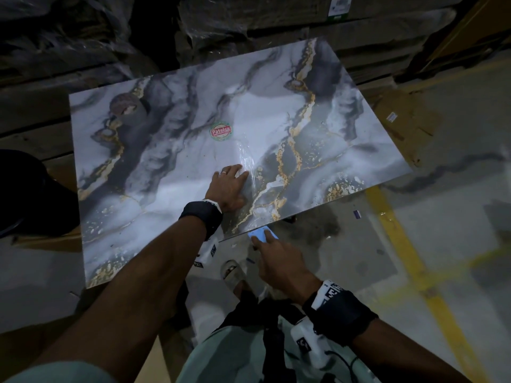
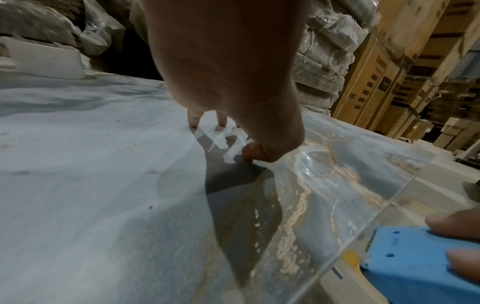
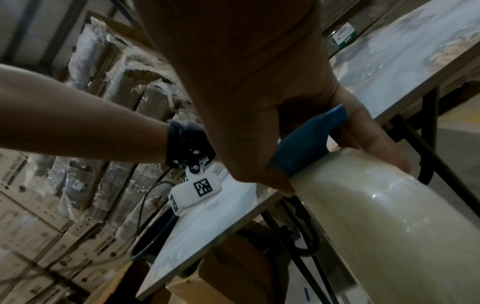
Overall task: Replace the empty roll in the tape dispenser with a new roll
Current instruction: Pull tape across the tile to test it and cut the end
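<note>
My left hand [image 1: 229, 186] lies flat on the marbled tabletop [image 1: 166, 161], its straight fingers [image 2: 193, 119] and thumb pressing down a crinkled strip of clear tape [image 1: 247, 161]. The tape [image 2: 324, 174] runs back over the table's near edge toward the blue tape dispenser [image 1: 262, 234]. My right hand [image 1: 279, 261] grips that dispenser [image 3: 306, 144] just below and in front of the edge. A full roll of clear tape [image 3: 376, 216] sits in it under my fingers. The dispenser's blue body [image 2: 405, 267] shows at the lower right of the left wrist view.
A round red and green sticker [image 1: 220, 131] marks the table's middle, and a brownish round object [image 1: 124, 105] lies at its far left. Wrapped cardboard boxes [image 1: 249, 20] stack behind. A black round item [image 1: 27, 194] is at left; a yellow floor line [image 1: 414, 258] at right.
</note>
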Tool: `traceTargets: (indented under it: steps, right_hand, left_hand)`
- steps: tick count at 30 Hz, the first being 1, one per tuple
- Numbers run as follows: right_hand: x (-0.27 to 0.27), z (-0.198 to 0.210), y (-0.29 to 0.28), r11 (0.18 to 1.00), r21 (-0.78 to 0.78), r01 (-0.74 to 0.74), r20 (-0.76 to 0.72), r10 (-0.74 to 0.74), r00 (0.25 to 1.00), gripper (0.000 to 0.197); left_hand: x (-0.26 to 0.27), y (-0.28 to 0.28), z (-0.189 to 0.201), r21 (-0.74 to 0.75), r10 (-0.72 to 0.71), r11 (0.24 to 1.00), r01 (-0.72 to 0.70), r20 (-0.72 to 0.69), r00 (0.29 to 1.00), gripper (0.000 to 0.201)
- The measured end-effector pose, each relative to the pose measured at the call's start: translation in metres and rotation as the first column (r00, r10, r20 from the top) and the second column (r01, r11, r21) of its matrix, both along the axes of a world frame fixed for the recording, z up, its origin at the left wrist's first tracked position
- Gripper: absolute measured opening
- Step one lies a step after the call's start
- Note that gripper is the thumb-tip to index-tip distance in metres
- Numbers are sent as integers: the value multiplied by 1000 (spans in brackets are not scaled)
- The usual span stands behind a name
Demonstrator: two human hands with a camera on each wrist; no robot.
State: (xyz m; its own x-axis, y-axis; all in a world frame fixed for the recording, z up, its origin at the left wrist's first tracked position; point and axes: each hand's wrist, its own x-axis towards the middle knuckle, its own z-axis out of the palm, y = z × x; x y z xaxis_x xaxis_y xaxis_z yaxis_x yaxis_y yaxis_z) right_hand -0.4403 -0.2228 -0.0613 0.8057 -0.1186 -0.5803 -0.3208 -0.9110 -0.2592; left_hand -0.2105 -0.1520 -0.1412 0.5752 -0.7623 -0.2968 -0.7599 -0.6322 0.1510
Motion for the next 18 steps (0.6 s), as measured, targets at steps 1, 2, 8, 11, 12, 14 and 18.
traceTargets:
  steps: [1, 2, 8, 11, 12, 14, 18]
  right_hand:
    - [0, 6, -2, 1000, 0, 4, 18, -4, 1000, 70]
    - [0, 11, -4, 1000, -4, 4, 44, -3, 999, 68]
    - [10, 43, -27, 999, 37, 6, 187, -13, 982, 64]
    - [20, 49, -36, 995, 96, 34, 274, -59, 960, 65]
    - [24, 50, -39, 992, 121, 47, 303, -82, 949, 64]
    - [35, 50, -44, 980, 173, 95, 353, -151, 923, 61]
    - [60, 49, -51, 942, 288, 169, 451, -290, 844, 58]
  left_hand:
    - [1, 0, 0, -32, 7, 999, -7, -15, 1000, 78]
    - [2, 1, 1, -64, 18, 998, -20, -29, 999, 74]
    - [0, 13, 12, -252, 86, 963, -96, -52, 995, 64]
    - [4, 20, 17, -302, 88, 948, -100, -52, 995, 63]
    - [6, 22, 18, -319, 96, 941, -109, -56, 994, 61]
    - [10, 25, 21, -363, 137, 918, -159, -87, 987, 58]
    - [18, 25, 35, -424, 251, 817, -390, -348, 903, 62]
